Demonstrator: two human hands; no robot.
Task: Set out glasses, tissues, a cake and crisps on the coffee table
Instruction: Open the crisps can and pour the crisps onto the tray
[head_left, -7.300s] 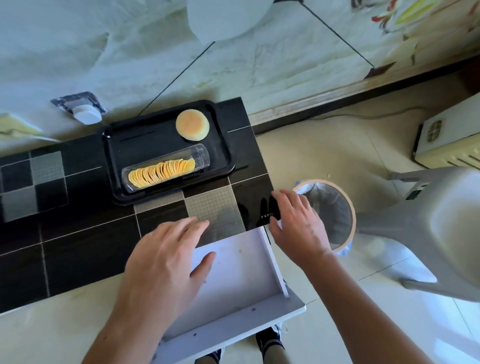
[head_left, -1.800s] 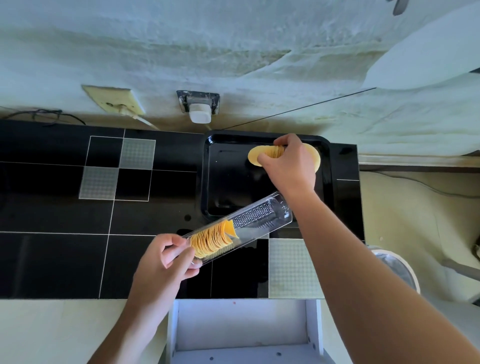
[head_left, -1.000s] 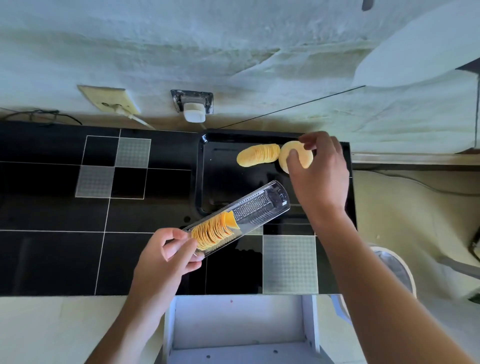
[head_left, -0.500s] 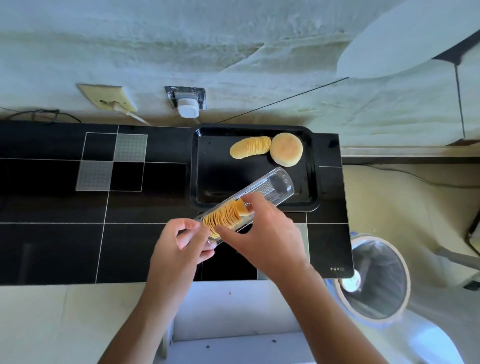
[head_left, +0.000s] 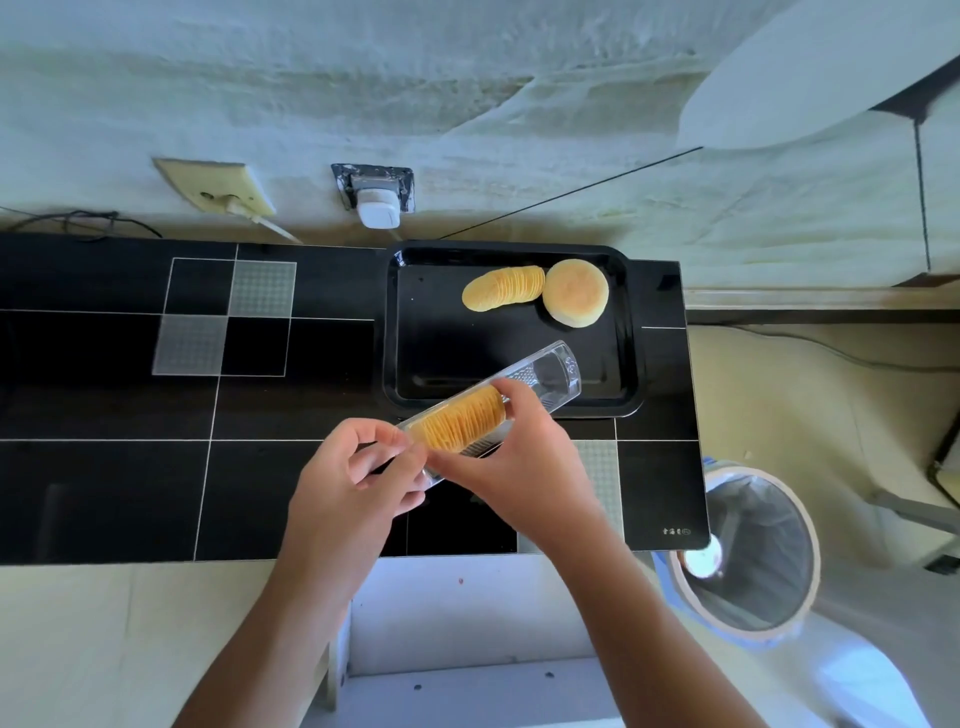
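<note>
Crisps (head_left: 462, 423) sit in my clear sleeve (head_left: 540, 376), held slanting over the tray (head_left: 415, 332) edge — left hand (head_left: 353, 483) grips its near end, right hand (head_left: 511, 452) pinches the stack; open end points trayward.

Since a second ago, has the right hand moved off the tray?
Yes. The right hand has come back from the cake at the black tray's far end to the crisps in the clear sleeve.
</note>
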